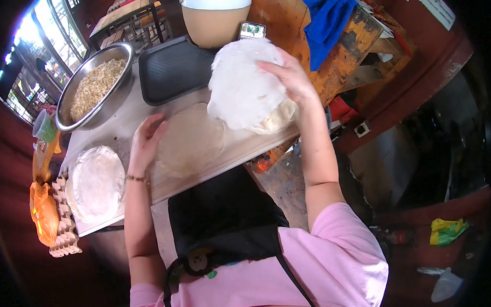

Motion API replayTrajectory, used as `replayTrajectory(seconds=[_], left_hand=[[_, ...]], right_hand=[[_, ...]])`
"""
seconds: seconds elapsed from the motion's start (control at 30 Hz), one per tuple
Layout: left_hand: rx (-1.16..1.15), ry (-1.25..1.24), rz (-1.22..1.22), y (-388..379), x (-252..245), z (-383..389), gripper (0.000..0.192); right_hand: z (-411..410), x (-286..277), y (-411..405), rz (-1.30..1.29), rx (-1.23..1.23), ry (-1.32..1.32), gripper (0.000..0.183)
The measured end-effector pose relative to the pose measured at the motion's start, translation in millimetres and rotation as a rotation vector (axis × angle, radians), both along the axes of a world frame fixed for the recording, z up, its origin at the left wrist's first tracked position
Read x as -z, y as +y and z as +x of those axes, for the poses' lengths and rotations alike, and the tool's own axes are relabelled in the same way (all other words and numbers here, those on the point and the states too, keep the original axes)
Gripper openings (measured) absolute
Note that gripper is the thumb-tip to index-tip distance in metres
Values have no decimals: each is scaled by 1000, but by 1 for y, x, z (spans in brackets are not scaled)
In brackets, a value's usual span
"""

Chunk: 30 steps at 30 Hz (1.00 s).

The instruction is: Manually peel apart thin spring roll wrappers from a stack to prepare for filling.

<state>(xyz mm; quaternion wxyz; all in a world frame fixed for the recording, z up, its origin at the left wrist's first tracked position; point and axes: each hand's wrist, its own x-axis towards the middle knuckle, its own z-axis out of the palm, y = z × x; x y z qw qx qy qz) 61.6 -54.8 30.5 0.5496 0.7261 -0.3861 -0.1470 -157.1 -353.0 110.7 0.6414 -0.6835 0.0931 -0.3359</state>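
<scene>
My right hand [293,76] grips the right edge of a thin white round sheet [245,82], thumb on its upper face, and holds it up at a tilt. Below it, at the table's near right, lies a stack of pale round sheets [274,118], partly hidden. A single thin, translucent round sheet [192,143] lies flat on the table in front of me. My left hand [147,136] hovers at that sheet's left edge, fingers curved and apart, with nothing in it. Farther left sits a floury white stack of round sheets [97,184].
A steel bowl of bean sprouts [99,87] stands at the back left, beside a black tray [177,70]. Behind are a beige container [216,20] and a phone [252,30]. An egg carton [63,216], an orange bag [43,211] and a plastic cup [44,126] line the left side.
</scene>
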Motion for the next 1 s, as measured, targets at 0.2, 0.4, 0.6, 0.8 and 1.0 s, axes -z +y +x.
replayTrajectory(seconds=[0.2, 0.4, 0.6, 0.8, 1.0], left_hand=[[-90, 24, 89, 53, 22, 8, 33], [-281, -267, 185, 67, 48, 4, 28], [-367, -407, 403, 67, 37, -14, 29], [-296, -240, 313, 61, 42, -20, 28], [-173, 449, 0, 68, 32, -30, 20]], right_hand=[[-44, 95, -71, -660, 463, 708, 51], [-32, 86, -50, -643, 579, 706, 52], [-11, 75, 21, -1222, 983, 489, 47], [27, 114, 148, -974, 29, 166, 26], [43, 117, 218, -1025, -35, 148, 23]])
